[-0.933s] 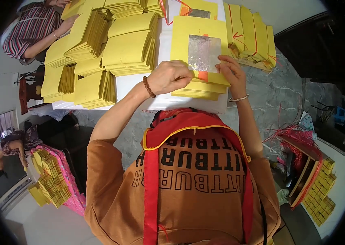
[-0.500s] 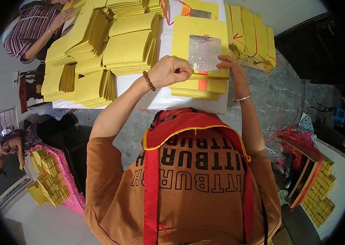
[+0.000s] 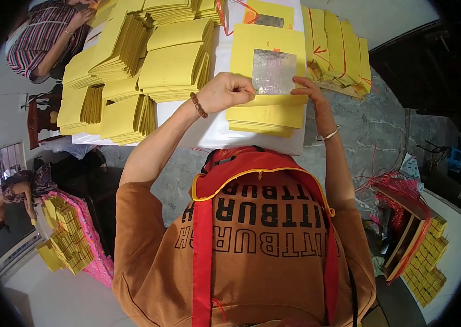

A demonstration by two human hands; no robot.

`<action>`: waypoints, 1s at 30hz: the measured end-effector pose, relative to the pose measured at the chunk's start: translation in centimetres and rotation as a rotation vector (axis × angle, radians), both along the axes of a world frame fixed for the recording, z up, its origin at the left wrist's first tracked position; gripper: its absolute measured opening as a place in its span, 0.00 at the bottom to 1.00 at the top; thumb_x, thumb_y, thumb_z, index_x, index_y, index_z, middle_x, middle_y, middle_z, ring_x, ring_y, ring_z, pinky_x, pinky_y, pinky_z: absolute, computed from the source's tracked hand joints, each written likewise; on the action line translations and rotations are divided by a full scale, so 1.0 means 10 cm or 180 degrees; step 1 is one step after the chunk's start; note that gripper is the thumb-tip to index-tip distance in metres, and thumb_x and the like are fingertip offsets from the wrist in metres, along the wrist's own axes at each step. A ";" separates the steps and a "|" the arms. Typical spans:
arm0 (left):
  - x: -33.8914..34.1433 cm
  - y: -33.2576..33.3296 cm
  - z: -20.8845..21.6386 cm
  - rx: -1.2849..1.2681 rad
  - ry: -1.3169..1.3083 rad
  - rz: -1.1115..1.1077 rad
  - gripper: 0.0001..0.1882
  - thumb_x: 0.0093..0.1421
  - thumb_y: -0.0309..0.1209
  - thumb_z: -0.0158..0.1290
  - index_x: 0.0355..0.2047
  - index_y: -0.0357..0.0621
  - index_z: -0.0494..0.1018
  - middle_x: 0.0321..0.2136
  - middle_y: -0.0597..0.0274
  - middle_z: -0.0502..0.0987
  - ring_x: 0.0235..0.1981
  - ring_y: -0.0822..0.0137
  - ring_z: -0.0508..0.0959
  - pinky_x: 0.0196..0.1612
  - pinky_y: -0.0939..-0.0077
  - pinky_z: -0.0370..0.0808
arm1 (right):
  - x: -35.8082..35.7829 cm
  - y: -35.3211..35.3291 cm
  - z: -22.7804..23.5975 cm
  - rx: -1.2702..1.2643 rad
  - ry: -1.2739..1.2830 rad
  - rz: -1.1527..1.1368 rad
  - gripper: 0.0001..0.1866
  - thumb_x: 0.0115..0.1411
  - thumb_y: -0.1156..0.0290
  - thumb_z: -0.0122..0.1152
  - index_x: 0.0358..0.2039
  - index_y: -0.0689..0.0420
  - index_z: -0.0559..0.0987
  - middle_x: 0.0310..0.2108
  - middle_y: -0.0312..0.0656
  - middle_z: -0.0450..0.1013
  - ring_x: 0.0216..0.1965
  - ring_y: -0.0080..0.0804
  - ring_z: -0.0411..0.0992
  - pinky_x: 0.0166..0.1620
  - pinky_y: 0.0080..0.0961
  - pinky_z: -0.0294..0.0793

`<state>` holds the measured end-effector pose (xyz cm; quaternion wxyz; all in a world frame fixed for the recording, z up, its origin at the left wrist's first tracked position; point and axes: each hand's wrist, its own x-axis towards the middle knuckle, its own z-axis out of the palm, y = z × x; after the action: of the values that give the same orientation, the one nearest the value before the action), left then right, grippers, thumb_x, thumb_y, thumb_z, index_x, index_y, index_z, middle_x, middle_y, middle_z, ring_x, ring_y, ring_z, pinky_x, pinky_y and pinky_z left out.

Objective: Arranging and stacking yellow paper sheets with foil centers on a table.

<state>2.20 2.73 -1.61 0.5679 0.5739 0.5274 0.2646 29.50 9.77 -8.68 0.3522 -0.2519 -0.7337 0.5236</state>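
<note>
Yellow sheet (image 3: 267, 54) with foil square (image 3: 273, 71): left hand (image 3: 229, 91) pinching, right hand (image 3: 308, 90) fingertips pressing near edge. Finished stacks (image 3: 148, 71) left (many); pile (image 3: 266, 117) beneath remains.

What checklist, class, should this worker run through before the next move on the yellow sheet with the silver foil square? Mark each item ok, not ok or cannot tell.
1. Left hand on the near edge of the top yellow sheet: ok, closed at it.
2. Right hand on the same edge: ok, fingers rest by the foil square.
3. Foil lies flat: cannot tell, it glints.
4. Sheet squared on the stack beneath: not ok, the stack juts out toward the worker.
5. Neighbouring piles of yellow paper apart from the stack: ok.
6. Grip firm: cannot tell.
</note>
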 end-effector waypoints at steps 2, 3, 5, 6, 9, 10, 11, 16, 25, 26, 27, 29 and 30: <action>0.04 -0.07 0.00 0.0590 0.0474 -0.0090 0.07 0.56 0.29 0.51 0.30 0.39 0.75 0.17 0.64 0.73 0.20 0.80 0.69 0.25 0.83 0.66 | 0.04 0.04 -0.02 -0.0005 -0.0140 0.0205 0.16 0.56 0.62 0.51 0.41 0.55 0.78 0.56 0.40 0.64 0.60 0.36 0.55 0.62 0.33 0.48; 0.03 -0.10 0.01 0.0583 0.0476 -0.0088 0.07 0.56 0.29 0.51 0.30 0.39 0.75 0.17 0.64 0.73 0.20 0.80 0.69 0.25 0.83 0.66 | 0.04 0.02 0.03 -0.0011 -0.0137 0.0209 0.16 0.56 0.62 0.51 0.41 0.55 0.78 0.56 0.40 0.64 0.60 0.36 0.55 0.62 0.33 0.48; 0.01 -0.15 0.01 0.0891 0.0533 -0.0029 0.06 0.55 0.27 0.51 0.33 0.41 0.75 0.21 0.61 0.75 0.20 0.72 0.72 0.26 0.79 0.69 | 0.02 -0.04 0.17 -0.0074 -0.0317 0.0259 0.18 0.48 0.70 0.60 0.42 0.52 0.77 0.57 0.39 0.63 0.60 0.37 0.55 0.63 0.33 0.48; 0.04 -0.16 -0.03 0.0889 0.0531 -0.0030 0.06 0.55 0.27 0.51 0.33 0.41 0.75 0.21 0.61 0.75 0.20 0.72 0.72 0.26 0.79 0.69 | 0.01 -0.04 0.17 -0.0075 -0.0319 0.0258 0.18 0.48 0.70 0.60 0.42 0.52 0.77 0.57 0.39 0.63 0.60 0.37 0.55 0.63 0.33 0.48; 0.13 -0.19 -0.12 0.2874 0.0699 -0.0197 0.11 0.52 0.24 0.50 0.37 0.45 0.75 0.29 0.60 0.76 0.26 0.63 0.74 0.31 0.74 0.72 | 0.00 0.00 0.14 0.0091 -0.0621 0.0160 0.21 0.44 0.72 0.63 0.43 0.51 0.77 0.57 0.39 0.62 0.61 0.36 0.54 0.63 0.33 0.49; 0.15 -0.22 -0.10 0.3054 0.0995 -0.0556 0.14 0.51 0.23 0.50 0.38 0.47 0.75 0.33 0.60 0.75 0.30 0.61 0.73 0.35 0.72 0.72 | 0.01 0.01 0.09 0.0036 -0.0492 0.0179 0.21 0.45 0.72 0.63 0.43 0.52 0.77 0.57 0.38 0.63 0.61 0.36 0.55 0.62 0.32 0.49; 0.17 -0.25 -0.07 0.3226 0.1292 -0.0920 0.16 0.49 0.22 0.50 0.40 0.48 0.75 0.36 0.60 0.74 0.34 0.59 0.72 0.39 0.69 0.72 | 0.02 0.01 0.06 -0.0019 -0.0362 0.0197 0.20 0.46 0.72 0.62 0.43 0.52 0.77 0.57 0.38 0.63 0.60 0.36 0.55 0.62 0.32 0.49; 0.16 -0.22 -0.03 0.3026 0.1545 -0.1125 0.23 0.46 0.32 0.59 0.45 0.50 0.73 0.40 0.59 0.72 0.39 0.59 0.71 0.43 0.69 0.71 | 0.03 0.02 0.07 -0.0150 -0.0189 0.0291 0.18 0.49 0.70 0.61 0.43 0.52 0.77 0.56 0.39 0.63 0.60 0.35 0.55 0.62 0.32 0.50; 0.08 -0.13 -0.05 0.2825 0.1210 -0.1211 0.22 0.47 0.31 0.59 0.44 0.49 0.71 0.38 0.60 0.72 0.40 0.59 0.71 0.44 0.68 0.72 | 0.03 0.03 0.03 -0.0467 0.0065 0.0319 0.14 0.55 0.68 0.55 0.43 0.55 0.78 0.57 0.41 0.62 0.61 0.35 0.55 0.62 0.32 0.49; 0.07 -0.13 -0.07 0.2997 0.1193 -0.1167 0.18 0.49 0.30 0.57 0.43 0.47 0.71 0.37 0.59 0.73 0.38 0.59 0.72 0.42 0.68 0.72 | 0.04 0.03 0.03 -0.0422 0.0098 0.0357 0.14 0.55 0.67 0.55 0.43 0.55 0.77 0.57 0.41 0.62 0.61 0.36 0.55 0.62 0.32 0.49; 0.07 -0.12 -0.07 0.3169 0.1175 -0.1121 0.15 0.52 0.29 0.55 0.41 0.45 0.71 0.35 0.59 0.73 0.36 0.59 0.73 0.41 0.68 0.73 | 0.04 0.03 0.03 -0.0416 0.0100 0.0352 0.14 0.55 0.67 0.55 0.43 0.55 0.77 0.57 0.41 0.62 0.61 0.36 0.55 0.62 0.32 0.49; 0.10 -0.14 -0.08 0.2836 0.1101 -0.0862 0.12 0.53 0.29 0.54 0.39 0.44 0.71 0.34 0.58 0.74 0.35 0.57 0.74 0.40 0.67 0.72 | 0.03 0.02 0.04 -0.0417 0.0183 0.0385 0.13 0.54 0.69 0.57 0.41 0.56 0.77 0.56 0.40 0.63 0.60 0.36 0.56 0.62 0.33 0.49; 0.12 -0.15 -0.06 0.2491 0.1024 -0.0600 0.10 0.54 0.29 0.53 0.37 0.42 0.71 0.33 0.58 0.75 0.34 0.56 0.74 0.39 0.67 0.72 | 0.02 0.00 0.05 -0.0414 0.0185 0.0387 0.13 0.54 0.69 0.57 0.41 0.56 0.77 0.56 0.40 0.63 0.60 0.36 0.56 0.62 0.33 0.49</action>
<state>3.41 1.21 -2.24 0.2397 0.8255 0.4144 0.2988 29.68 9.76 -8.17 0.3238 -0.2138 -0.7016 0.5976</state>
